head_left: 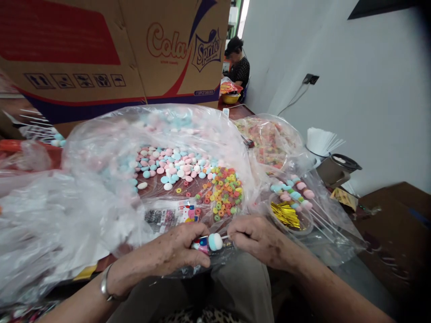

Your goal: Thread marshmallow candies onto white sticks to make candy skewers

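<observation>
My left hand point(183, 244) grips a small printed plastic wrapper point(201, 245) between thumb and fingers. Close by its mouth is a white and pale-blue candy point(215, 242) on a thin white stick point(225, 237). That stick is pinched in my right hand point(254, 237). How far the skewer reaches into the wrapper I cannot tell. More flat printed wrappers point(173, 214) lie just beyond my left hand. Past them are pink, blue and white candies point(175, 166) and a heap of coloured ring candies point(224, 193).
Large clear plastic bags point(101, 139) surround the candies. To the right are finished-looking candy skewers point(296, 193), gold twist ties point(285, 214) in a round tub, a grey pitcher point(336, 169) and white sticks point(322, 141). A cardboard box point(134, 49) stands behind; a person point(238, 67) sits farther back.
</observation>
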The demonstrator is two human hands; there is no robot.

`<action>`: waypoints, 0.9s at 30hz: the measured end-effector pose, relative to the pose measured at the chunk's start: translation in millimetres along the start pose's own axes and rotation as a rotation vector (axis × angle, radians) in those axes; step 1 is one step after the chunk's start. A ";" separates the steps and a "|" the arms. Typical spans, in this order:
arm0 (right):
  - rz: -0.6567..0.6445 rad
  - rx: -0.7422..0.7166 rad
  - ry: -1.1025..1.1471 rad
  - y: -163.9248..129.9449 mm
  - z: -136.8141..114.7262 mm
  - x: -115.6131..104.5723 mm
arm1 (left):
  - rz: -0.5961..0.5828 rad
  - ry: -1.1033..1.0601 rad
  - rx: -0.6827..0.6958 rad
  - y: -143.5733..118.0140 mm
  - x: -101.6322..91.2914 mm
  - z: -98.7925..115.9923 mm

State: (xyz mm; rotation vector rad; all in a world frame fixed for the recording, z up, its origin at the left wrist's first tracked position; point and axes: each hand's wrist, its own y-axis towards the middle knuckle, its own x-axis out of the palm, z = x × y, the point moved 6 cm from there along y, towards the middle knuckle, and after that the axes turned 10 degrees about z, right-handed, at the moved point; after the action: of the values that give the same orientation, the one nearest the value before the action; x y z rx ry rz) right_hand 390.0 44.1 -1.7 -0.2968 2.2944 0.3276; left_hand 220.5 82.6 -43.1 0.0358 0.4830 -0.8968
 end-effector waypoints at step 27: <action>0.131 -0.351 -0.223 -2.7 0.6 -9.9 | -0.109 -0.179 -0.156 -15.8 -8.1 3.4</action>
State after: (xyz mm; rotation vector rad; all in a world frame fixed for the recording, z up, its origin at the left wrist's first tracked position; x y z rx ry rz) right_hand 397.9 42.9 4.8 -0.2700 2.0342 0.7935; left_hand 205.5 77.9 -34.0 -0.2135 0.3894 -0.9565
